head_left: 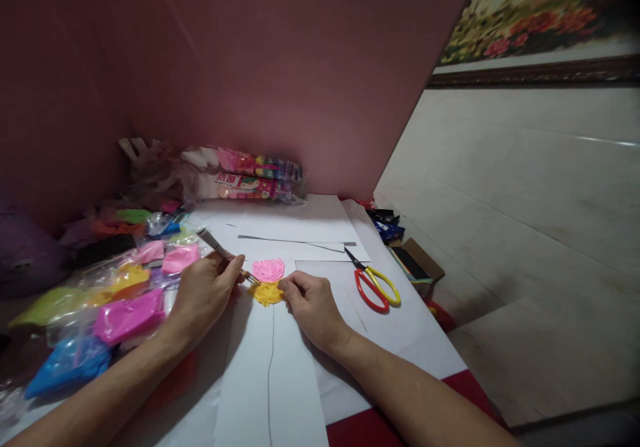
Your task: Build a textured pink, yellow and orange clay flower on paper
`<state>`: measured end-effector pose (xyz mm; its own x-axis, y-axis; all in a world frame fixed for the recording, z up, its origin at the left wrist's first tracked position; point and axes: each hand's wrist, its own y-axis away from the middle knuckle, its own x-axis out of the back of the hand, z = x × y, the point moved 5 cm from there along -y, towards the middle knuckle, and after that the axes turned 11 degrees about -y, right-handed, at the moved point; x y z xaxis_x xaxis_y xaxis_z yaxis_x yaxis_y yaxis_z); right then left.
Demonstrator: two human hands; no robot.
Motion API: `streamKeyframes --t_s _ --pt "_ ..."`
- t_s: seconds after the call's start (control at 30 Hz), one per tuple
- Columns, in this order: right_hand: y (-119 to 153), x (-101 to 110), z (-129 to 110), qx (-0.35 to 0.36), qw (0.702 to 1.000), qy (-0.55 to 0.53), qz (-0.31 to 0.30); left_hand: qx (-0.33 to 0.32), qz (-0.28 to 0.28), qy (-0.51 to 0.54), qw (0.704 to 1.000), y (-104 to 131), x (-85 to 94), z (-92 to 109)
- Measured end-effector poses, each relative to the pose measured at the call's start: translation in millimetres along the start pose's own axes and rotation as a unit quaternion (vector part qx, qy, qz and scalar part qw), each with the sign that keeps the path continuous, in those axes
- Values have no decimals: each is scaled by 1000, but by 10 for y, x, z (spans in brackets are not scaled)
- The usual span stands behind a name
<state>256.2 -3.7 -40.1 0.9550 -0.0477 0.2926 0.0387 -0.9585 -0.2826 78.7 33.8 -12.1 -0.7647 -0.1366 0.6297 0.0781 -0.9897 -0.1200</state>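
Observation:
My left hand (205, 294) is closed round a slim fork (248, 276) with a grey ribbed handle. Its metal tip reaches a textured yellow clay piece (267, 293), which lies on a white paper sheet (295, 374). Just above the yellow, touching it, is a ridged pink clay piece (269, 270). Thumb and fingers of my right hand (313, 307) are pinched together at the yellow clay's right edge; the fingertips partly cover that edge. A dark line (271, 367) runs down the paper below the clay.
Scissors (373, 288) with red and yellow handles lie to the right. Bags of coloured clay, including a magenta bag (131, 315) and a blue bag (70, 365), crowd the left side. Behind lies a plastic-wrapped pack (245, 175) against the wall. An opened box (415, 264) stands beyond the right edge.

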Motion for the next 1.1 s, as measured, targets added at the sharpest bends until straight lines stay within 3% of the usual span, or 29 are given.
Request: streamKeyframes --t_s 0.27,0.63,1.1 --pt "-5 3 -2 -1 1000 10 1 -18 7 -42 999 -67 -7 -25" --pt "-5 0 0 1 1000 19 5 -21 1 -14 1000 -178 -35 -183" --pt "-6 -5 1 -3 1000 12 3 -70 45 -75 994 -133 21 -98"
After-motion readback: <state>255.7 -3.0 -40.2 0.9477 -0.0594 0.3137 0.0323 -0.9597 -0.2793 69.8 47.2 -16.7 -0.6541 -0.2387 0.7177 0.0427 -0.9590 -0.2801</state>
